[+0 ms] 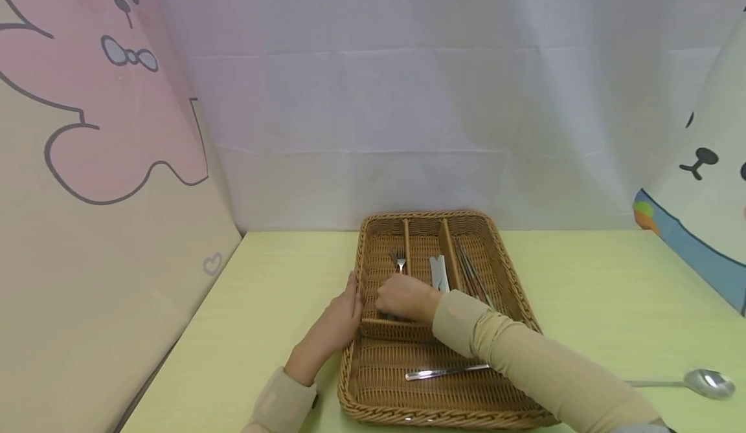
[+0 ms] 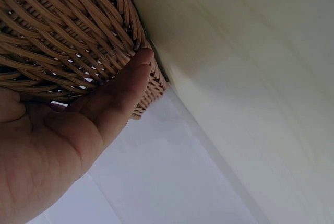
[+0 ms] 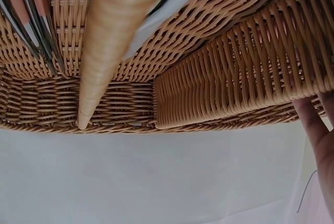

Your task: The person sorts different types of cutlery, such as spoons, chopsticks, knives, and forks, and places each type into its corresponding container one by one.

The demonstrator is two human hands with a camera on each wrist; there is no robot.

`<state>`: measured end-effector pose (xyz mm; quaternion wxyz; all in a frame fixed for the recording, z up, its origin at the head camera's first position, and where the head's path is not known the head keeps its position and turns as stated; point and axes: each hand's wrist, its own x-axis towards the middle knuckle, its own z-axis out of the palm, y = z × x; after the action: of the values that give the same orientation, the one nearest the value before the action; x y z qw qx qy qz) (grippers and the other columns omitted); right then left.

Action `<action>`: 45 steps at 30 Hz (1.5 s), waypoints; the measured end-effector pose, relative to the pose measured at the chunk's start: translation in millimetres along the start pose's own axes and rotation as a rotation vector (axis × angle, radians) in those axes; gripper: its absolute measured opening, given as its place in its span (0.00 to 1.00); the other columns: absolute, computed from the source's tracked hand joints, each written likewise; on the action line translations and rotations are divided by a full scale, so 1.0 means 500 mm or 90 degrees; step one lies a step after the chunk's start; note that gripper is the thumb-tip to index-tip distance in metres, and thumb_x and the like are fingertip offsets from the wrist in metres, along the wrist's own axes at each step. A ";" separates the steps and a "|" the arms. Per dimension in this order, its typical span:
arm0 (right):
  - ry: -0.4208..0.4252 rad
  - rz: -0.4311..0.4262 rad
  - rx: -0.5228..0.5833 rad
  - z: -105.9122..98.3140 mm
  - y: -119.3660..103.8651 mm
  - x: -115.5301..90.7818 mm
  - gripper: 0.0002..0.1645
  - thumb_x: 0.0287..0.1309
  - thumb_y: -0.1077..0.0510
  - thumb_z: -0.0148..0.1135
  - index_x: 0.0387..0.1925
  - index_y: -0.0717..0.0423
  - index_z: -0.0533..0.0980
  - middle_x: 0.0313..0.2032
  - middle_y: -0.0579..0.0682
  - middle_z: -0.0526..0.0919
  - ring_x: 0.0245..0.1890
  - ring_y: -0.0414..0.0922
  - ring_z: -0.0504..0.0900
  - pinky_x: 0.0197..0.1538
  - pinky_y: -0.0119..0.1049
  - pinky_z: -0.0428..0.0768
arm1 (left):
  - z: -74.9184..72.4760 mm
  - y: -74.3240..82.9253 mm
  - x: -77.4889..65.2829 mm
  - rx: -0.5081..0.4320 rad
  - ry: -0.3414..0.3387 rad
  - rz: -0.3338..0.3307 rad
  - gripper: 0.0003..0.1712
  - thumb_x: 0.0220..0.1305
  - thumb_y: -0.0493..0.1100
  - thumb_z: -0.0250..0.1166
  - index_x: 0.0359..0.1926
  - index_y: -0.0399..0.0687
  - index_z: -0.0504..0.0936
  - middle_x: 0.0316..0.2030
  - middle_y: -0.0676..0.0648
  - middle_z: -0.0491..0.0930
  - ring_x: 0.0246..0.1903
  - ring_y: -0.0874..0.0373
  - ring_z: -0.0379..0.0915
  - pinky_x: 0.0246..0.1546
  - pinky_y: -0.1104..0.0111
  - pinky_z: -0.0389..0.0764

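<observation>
A brown wicker cutlery basket (image 1: 431, 413) with dividers stands on the table. My left hand (image 1: 339, 313) lies against its left outer wall; in the left wrist view its fingers (image 2: 122, 91) stretch along the weave. My right hand (image 1: 405, 296) reaches down into the left compartment, beside forks (image 1: 400, 259) whose tines show beyond it. In the right wrist view, its fingers (image 3: 311, 122) pass behind a wicker divider (image 3: 235, 72). The fingertips are hidden, so I cannot tell whether they grip anything.
White-handled cutlery (image 1: 440, 272) lies in the middle compartment and chopsticks (image 1: 472, 274) in the right one. A metal handle (image 1: 445, 373) crosses the front compartment, its far end under my sleeve. On the table's right lies a spoon (image 1: 708, 383). Printed cloth walls surround the table.
</observation>
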<state>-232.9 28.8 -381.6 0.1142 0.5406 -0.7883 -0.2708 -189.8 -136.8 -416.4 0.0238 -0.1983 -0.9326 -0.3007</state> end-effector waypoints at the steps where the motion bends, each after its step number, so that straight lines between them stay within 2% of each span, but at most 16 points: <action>1: 0.003 0.002 0.008 0.000 0.000 -0.001 0.04 0.47 0.57 0.65 0.26 0.42 0.81 0.26 0.37 0.83 0.25 0.32 0.76 0.35 0.24 0.81 | 0.000 0.000 0.000 -0.003 -0.004 -0.002 0.30 0.72 0.38 0.34 0.66 0.25 0.37 0.24 0.44 0.71 0.23 0.56 0.70 0.36 0.56 0.79; 3: 0.014 0.006 0.027 0.003 0.002 -0.003 0.05 0.46 0.57 0.66 0.26 0.42 0.81 0.26 0.36 0.83 0.25 0.32 0.77 0.36 0.24 0.81 | 0.001 -0.001 0.001 -0.003 -0.006 0.000 0.30 0.72 0.38 0.34 0.66 0.25 0.36 0.22 0.47 0.67 0.21 0.57 0.68 0.36 0.56 0.79; 6: 0.037 0.014 0.051 0.004 0.006 -0.008 0.06 0.43 0.59 0.68 0.24 0.42 0.81 0.25 0.36 0.83 0.23 0.33 0.76 0.34 0.25 0.81 | 0.001 -0.001 0.000 -0.006 -0.008 -0.001 0.30 0.72 0.38 0.34 0.66 0.25 0.36 0.22 0.44 0.69 0.19 0.53 0.69 0.35 0.56 0.79; 9: 0.038 0.024 0.058 -0.002 0.013 -0.013 0.05 0.44 0.59 0.67 0.24 0.43 0.81 0.24 0.37 0.83 0.22 0.33 0.76 0.32 0.24 0.80 | 0.001 0.000 -0.001 -0.004 0.000 0.003 0.29 0.72 0.38 0.34 0.66 0.24 0.37 0.34 0.33 0.76 0.31 0.48 0.74 0.41 0.52 0.79; 11: 0.026 0.036 0.061 -0.010 0.018 -0.018 0.06 0.46 0.59 0.66 0.27 0.44 0.82 0.26 0.38 0.84 0.24 0.33 0.77 0.33 0.24 0.81 | 0.000 0.001 -0.001 -0.005 0.003 0.003 0.29 0.72 0.37 0.34 0.66 0.24 0.37 0.38 0.30 0.76 0.32 0.47 0.74 0.42 0.51 0.79; 13: 0.008 0.051 0.071 -0.020 0.023 -0.025 0.08 0.48 0.59 0.65 0.32 0.44 0.82 0.31 0.39 0.84 0.29 0.34 0.78 0.38 0.27 0.81 | 0.000 0.001 0.000 -0.005 0.005 0.001 0.29 0.72 0.38 0.34 0.66 0.24 0.38 0.36 0.32 0.76 0.30 0.51 0.74 0.40 0.53 0.80; 15: 0.001 0.065 0.086 -0.031 0.029 -0.034 0.11 0.48 0.60 0.65 0.35 0.44 0.82 0.35 0.39 0.85 0.33 0.35 0.79 0.40 0.29 0.81 | 0.000 0.001 0.001 -0.007 0.001 -0.003 0.29 0.72 0.38 0.34 0.66 0.24 0.37 0.26 0.41 0.72 0.20 0.56 0.67 0.32 0.57 0.80; 17: 0.004 0.076 0.100 -0.041 0.033 -0.046 0.13 0.48 0.60 0.65 0.37 0.44 0.81 0.36 0.40 0.85 0.35 0.36 0.80 0.40 0.31 0.81 | 0.000 0.001 0.002 -0.010 -0.003 -0.006 0.29 0.72 0.38 0.34 0.66 0.24 0.37 0.22 0.45 0.68 0.15 0.58 0.61 0.29 0.59 0.78; 19: 0.019 0.080 0.116 -0.050 0.039 -0.059 0.11 0.47 0.61 0.65 0.36 0.45 0.81 0.35 0.40 0.85 0.33 0.36 0.80 0.37 0.31 0.81 | 0.000 0.002 0.001 -0.011 -0.002 -0.003 0.29 0.72 0.38 0.34 0.66 0.24 0.37 0.25 0.41 0.71 0.17 0.55 0.66 0.32 0.57 0.80; 22: 0.047 0.082 0.129 -0.059 0.047 -0.080 0.10 0.47 0.61 0.65 0.33 0.45 0.81 0.32 0.40 0.85 0.29 0.36 0.79 0.32 0.30 0.80 | -0.001 0.003 0.000 -0.011 0.008 0.001 0.29 0.73 0.38 0.34 0.66 0.24 0.37 0.43 0.27 0.74 0.37 0.43 0.76 0.46 0.52 0.78; 24: 0.055 0.085 0.126 -0.063 0.053 -0.096 0.09 0.47 0.61 0.66 0.32 0.46 0.81 0.30 0.40 0.85 0.28 0.37 0.78 0.30 0.30 0.79 | -0.001 0.004 0.000 -0.012 0.012 0.002 0.29 0.73 0.39 0.34 0.66 0.24 0.37 0.55 0.23 0.67 0.51 0.38 0.69 0.52 0.48 0.73; 26: 0.058 0.092 0.115 -0.065 0.057 -0.112 0.10 0.46 0.62 0.66 0.33 0.47 0.81 0.30 0.41 0.85 0.29 0.38 0.78 0.31 0.30 0.79 | -0.001 0.004 0.000 -0.014 0.014 0.001 0.29 0.73 0.39 0.33 0.66 0.24 0.37 0.59 0.23 0.62 0.56 0.37 0.63 0.54 0.47 0.71; 30: 0.056 0.115 0.105 -0.069 0.063 -0.149 0.12 0.45 0.63 0.66 0.35 0.48 0.81 0.31 0.43 0.85 0.33 0.40 0.79 0.34 0.33 0.80 | -0.002 0.003 0.000 -0.013 0.012 -0.001 0.29 0.73 0.39 0.33 0.66 0.25 0.37 0.59 0.23 0.62 0.56 0.36 0.61 0.54 0.47 0.70; 33: 0.071 0.126 0.108 -0.068 0.067 -0.179 0.15 0.42 0.65 0.68 0.36 0.49 0.81 0.30 0.44 0.84 0.31 0.41 0.79 0.31 0.32 0.79 | 0.000 0.002 0.000 -0.014 0.011 -0.003 0.30 0.73 0.40 0.33 0.66 0.25 0.37 0.59 0.23 0.62 0.56 0.37 0.62 0.54 0.48 0.71; 40: 0.146 0.163 0.137 -0.058 0.074 -0.255 0.08 0.40 0.68 0.67 0.24 0.54 0.78 0.23 0.44 0.81 0.24 0.41 0.75 0.25 0.32 0.76 | 0.001 0.002 -0.001 -0.015 0.012 -0.001 0.29 0.73 0.40 0.33 0.66 0.25 0.37 0.58 0.23 0.64 0.55 0.37 0.64 0.53 0.47 0.71; 45: 0.152 0.214 0.155 -0.052 0.075 -0.316 0.12 0.36 0.72 0.64 0.27 0.55 0.79 0.24 0.46 0.81 0.26 0.44 0.77 0.27 0.38 0.80 | -0.001 0.004 -0.001 -0.015 0.009 -0.002 0.29 0.73 0.39 0.33 0.66 0.24 0.37 0.54 0.23 0.68 0.49 0.41 0.70 0.52 0.47 0.73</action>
<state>-188.6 175.6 -321.7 0.1838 0.4395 -0.8751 -0.0848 -188.7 -135.8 -415.1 0.0274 -0.1953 -0.9289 -0.3133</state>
